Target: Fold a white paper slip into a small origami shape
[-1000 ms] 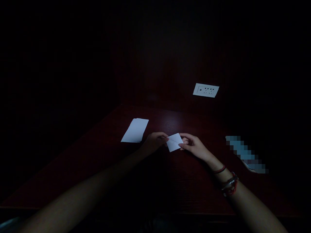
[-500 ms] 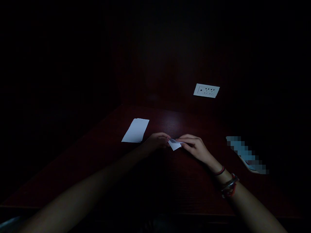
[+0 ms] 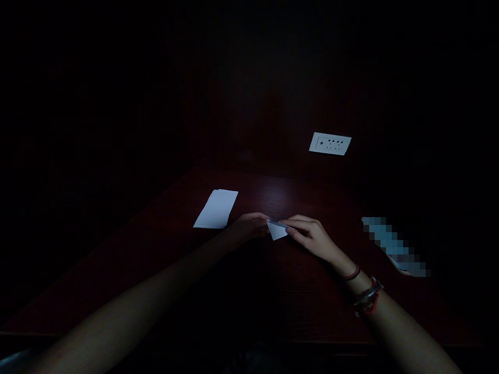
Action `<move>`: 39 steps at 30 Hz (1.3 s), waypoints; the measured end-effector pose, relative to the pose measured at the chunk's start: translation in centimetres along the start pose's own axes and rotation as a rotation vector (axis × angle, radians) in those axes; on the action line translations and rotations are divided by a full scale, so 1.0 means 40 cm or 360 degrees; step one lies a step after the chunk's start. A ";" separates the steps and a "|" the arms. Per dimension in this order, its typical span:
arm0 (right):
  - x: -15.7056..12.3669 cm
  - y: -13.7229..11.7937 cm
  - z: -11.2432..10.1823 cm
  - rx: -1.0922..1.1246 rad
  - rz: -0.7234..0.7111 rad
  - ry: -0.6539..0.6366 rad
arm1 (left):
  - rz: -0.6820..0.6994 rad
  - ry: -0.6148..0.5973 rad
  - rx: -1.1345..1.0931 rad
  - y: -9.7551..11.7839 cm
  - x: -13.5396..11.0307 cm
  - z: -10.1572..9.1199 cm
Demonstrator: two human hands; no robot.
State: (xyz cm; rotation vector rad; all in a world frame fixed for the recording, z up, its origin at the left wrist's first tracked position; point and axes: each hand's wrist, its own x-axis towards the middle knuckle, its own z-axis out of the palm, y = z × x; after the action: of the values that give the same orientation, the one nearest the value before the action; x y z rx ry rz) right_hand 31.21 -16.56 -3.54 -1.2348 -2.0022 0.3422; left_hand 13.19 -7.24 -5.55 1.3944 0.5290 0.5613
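Between my two hands is a small folded piece of white paper [image 3: 277, 231], its lower part coming to a point toward me. My left hand [image 3: 250, 227] is closed on the paper's left edge, its fingertips dim in shadow. From the right, my right hand [image 3: 310, 234] pinches the paper, thumb below and fingers along the top fold. Bracelets circle the right wrist. Left of my hands lies a small stack of white paper sheets [image 3: 217, 209], flat on the dark red table [image 3: 156, 228].
A white wall socket [image 3: 330, 144] sits on the dark panel behind the table. On the right lies a long, blurred-out bluish object [image 3: 392, 244], its kind hidden by the pixelation. The surroundings are very dark.
The folded paper has tilted slightly, and its lower point has shifted a little left. My right thumb now lies over its right side. Both hands stay nearly in place.
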 end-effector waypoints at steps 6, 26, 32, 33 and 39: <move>-0.001 0.029 0.016 0.0377 0.0341 0.0054 | 0.0214 0.0072 0.0455 0.011 -0.004 0.012; 0.002 0.012 0.001 0.0060 0.0309 -0.0002 | 0.0060 0.0074 0.0506 0.026 -0.018 0.006; 0.002 0.021 0.007 0.0080 0.0356 0.0044 | 0.0104 0.0057 0.0562 0.026 -0.017 0.008; 0.002 0.020 0.006 0.0054 0.0339 0.0050 | 0.0118 0.0049 0.0554 0.026 -0.017 0.007; 0.004 0.016 0.001 0.0016 0.0339 0.0078 | 0.0157 0.0052 0.0569 0.030 -0.019 0.008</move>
State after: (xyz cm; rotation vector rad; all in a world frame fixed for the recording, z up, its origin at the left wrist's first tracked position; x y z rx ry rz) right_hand 31.55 -16.09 -3.87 -1.4402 -1.8294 0.4209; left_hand 12.75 -7.89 -4.29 1.7603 0.6103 0.5887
